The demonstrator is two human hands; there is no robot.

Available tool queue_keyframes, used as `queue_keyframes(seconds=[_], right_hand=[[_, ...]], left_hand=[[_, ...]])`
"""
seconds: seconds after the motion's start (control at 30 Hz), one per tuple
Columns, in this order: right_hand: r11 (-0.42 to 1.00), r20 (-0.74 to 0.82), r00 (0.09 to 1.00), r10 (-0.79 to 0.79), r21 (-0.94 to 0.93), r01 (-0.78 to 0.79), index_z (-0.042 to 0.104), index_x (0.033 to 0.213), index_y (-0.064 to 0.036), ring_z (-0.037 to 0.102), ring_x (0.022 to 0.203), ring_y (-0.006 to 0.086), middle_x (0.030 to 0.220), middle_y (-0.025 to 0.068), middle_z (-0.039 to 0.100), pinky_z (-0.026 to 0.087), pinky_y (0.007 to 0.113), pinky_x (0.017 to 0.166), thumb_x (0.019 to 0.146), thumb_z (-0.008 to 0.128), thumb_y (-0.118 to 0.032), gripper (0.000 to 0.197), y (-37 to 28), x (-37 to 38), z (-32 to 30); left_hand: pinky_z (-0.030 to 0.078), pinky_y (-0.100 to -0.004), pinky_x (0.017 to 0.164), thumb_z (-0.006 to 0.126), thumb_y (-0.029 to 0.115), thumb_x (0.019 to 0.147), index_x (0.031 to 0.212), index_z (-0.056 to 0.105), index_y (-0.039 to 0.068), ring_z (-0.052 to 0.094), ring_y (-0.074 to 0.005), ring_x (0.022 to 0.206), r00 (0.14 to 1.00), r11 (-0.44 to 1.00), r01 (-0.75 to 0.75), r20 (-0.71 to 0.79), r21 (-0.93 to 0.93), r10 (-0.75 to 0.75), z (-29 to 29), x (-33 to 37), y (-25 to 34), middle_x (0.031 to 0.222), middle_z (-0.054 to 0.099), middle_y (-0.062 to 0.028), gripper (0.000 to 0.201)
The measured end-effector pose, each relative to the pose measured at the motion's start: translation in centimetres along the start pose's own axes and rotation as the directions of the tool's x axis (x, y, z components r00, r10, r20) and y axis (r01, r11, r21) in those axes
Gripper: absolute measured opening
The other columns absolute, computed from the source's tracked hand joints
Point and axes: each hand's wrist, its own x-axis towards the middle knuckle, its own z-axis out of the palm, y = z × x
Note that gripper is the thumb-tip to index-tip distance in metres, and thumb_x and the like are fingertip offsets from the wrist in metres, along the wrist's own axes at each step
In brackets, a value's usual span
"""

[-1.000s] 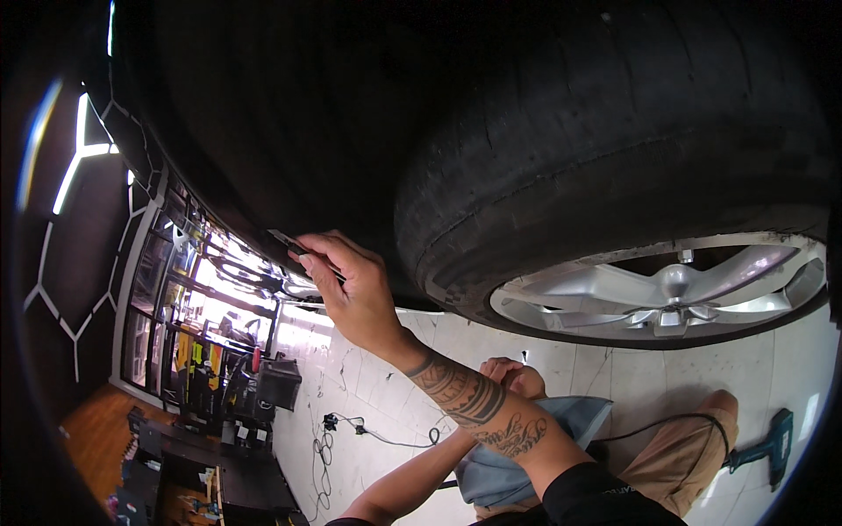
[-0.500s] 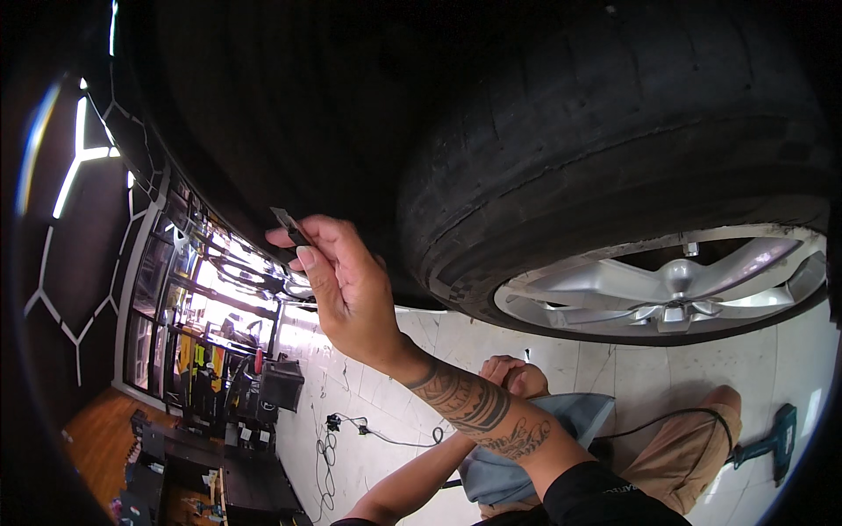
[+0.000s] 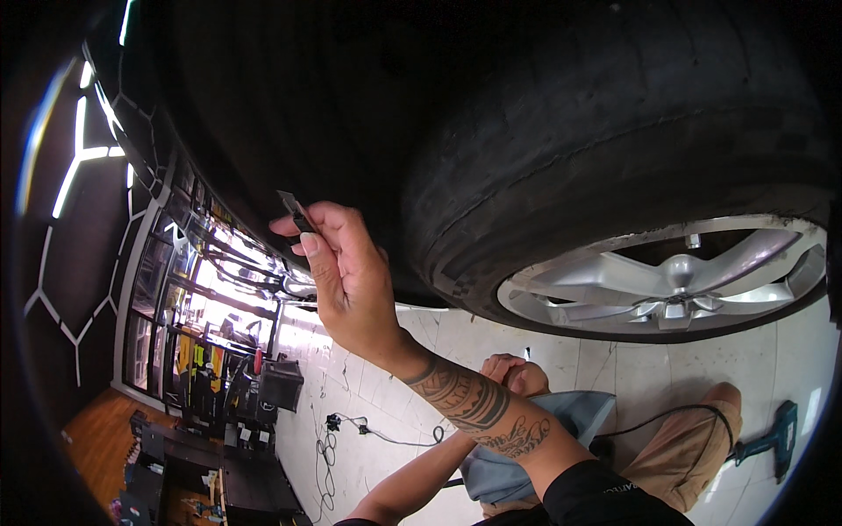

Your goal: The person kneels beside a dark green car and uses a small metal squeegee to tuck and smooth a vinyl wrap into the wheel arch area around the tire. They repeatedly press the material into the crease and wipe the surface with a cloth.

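A small utility knife [image 3: 289, 205] with a bare metal blade and a dark handle points up and to the left. My right hand [image 3: 346, 276] pinches its handle between thumb and fingers, beside the dark inner edge of a car's wheel arch [image 3: 197, 171]. The blade looks apart from the edge, though the shadow makes this hard to judge. Lower down, my left hand [image 3: 507, 370] has its fingers curled, partly behind my tattooed right forearm. Whatever it may hold is hidden. To the right of my right hand is the black tyre [image 3: 526, 202].
The silver alloy rim [image 3: 680, 276] faces the pale tiled floor [image 3: 386, 364]. A grey-blue cloth [image 3: 570, 412] lies over my lap. At the right, a teal corded heat gun [image 3: 781, 443] rests on the floor. Black cables [image 3: 324, 469] and a dark workbench [image 3: 250, 465] are at the lower left.
My right hand has risen slightly with the knife, and the blade now shows a little more clearly. My left hand looks unmoved.
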Motion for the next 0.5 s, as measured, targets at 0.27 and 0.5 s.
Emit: queue_keyframes(seconds=[0.27, 0.5], right_hand=[[1.000, -0.039, 0.999, -0.011, -0.012, 0.010, 0.045, 0.113, 0.0031, 0.064, 0.098, 0.0219, 0.107, 0.0192, 0.063, 0.051, 0.031, 0.084, 0.099, 0.044, -0.013, 0.021, 0.16, -0.12, 0.43], [0.999, -0.041, 0.999, -0.001, -0.033, 0.000, 0.046, 0.111, 0.0030, 0.065, 0.097, 0.0218, 0.108, 0.0201, 0.064, 0.052, 0.031, 0.084, 0.099, 0.044, -0.011, 0.019, -0.19, -0.38, 0.52]], left_hand=[[0.044, -0.0359, 0.086, 0.060, 0.016, 0.084, 0.102, 0.060, 0.004, 0.055, -0.0281, 0.097, 1.000, 1.000, 0.020, 0.003, -0.022, -0.020, -0.02, -0.40, -0.20, 0.100, 0.056, -0.0127, 0.021], [0.044, -0.0361, 0.085, 0.059, 0.015, 0.084, 0.103, 0.060, 0.005, 0.055, -0.0282, 0.096, 1.000, 1.000, 0.004, -0.015, -0.015, -0.005, -0.18, -0.57, -0.04, 0.099, 0.057, -0.0121, 0.021]])
